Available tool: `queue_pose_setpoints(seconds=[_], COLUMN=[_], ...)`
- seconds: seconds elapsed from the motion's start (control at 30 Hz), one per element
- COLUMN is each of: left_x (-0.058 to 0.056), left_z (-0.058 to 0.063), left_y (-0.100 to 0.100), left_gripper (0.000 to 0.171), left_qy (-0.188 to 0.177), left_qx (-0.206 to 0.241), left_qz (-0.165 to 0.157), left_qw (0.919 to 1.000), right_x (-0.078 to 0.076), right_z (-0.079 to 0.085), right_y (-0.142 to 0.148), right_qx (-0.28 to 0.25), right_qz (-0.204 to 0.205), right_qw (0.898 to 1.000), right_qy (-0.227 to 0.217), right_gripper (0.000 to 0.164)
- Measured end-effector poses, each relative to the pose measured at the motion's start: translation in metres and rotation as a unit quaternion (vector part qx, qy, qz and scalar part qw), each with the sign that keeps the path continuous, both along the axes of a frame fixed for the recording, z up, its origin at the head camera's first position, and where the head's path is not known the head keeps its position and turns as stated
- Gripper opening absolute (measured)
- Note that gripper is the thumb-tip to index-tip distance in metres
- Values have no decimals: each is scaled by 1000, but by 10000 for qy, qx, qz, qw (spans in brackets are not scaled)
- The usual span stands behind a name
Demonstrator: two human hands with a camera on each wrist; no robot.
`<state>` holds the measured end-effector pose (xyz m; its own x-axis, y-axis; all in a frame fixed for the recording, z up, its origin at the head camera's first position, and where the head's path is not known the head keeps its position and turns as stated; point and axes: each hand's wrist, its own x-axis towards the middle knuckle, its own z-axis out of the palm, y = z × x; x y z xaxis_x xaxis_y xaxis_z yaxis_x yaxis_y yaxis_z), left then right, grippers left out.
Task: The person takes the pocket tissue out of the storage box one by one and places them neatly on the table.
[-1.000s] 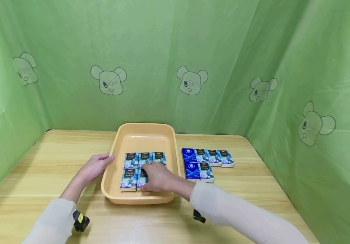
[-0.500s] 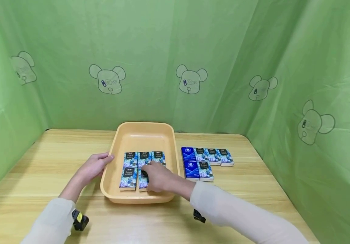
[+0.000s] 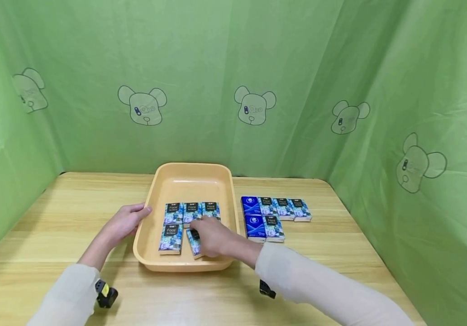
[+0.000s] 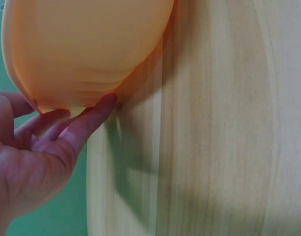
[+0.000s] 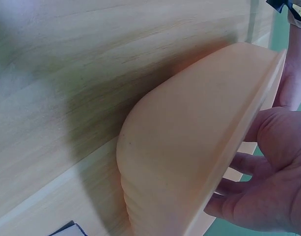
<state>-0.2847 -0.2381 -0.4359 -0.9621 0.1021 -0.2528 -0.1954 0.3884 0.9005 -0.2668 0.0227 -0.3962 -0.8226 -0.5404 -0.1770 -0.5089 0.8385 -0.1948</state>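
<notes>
My left hand (image 3: 125, 222) grips the left rim of a peach plastic tray (image 3: 190, 174), thumb over the edge; the left wrist view shows its fingers (image 4: 98, 110) against the outer wall. Inside the tray, my right hand (image 3: 215, 237) holds a flowered blue tissue pack (image 3: 194, 244), which sits slightly askew and is partly covered by the hand. A matching tissue pack (image 3: 171, 239) lies to its left, across a gap, and a row of 3 more tissue packs (image 3: 192, 213) lies behind. In the right wrist view, the tray wall hides my right fingertips.
Right of the tray, two plain dark-blue tissue packs (image 3: 254, 226) and several flowered tissue packs (image 3: 274, 228) lie in two rows on the wooden table (image 3: 327, 262). A green curtain (image 3: 201, 54) with bear heads surrounds the table's back and sides.
My right hand has shifted the front tissue pack rightward and turned it a little, so a gap has opened between it and its left neighbour. My left hand stays on the rim.
</notes>
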Motion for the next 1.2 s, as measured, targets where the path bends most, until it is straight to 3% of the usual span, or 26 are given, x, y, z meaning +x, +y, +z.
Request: queue_pose_setpoints(seconds=[0.47, 1.2], left_x=[1, 2], left_z=[-1, 1], left_y=[-1, -1], left_gripper=[65, 65], left_qy=[67, 116], left_qx=[28, 43], left_qz=[-11, -31], left_qw=[10000, 9999], right_x=[2, -3], right_z=[-3, -6], right_y=[-2, -4], right_qx=[13, -48], right_qz=[-58, -105], right_qw=[10000, 9996], right_qy=[-30, -257], right_gripper=[76, 78])
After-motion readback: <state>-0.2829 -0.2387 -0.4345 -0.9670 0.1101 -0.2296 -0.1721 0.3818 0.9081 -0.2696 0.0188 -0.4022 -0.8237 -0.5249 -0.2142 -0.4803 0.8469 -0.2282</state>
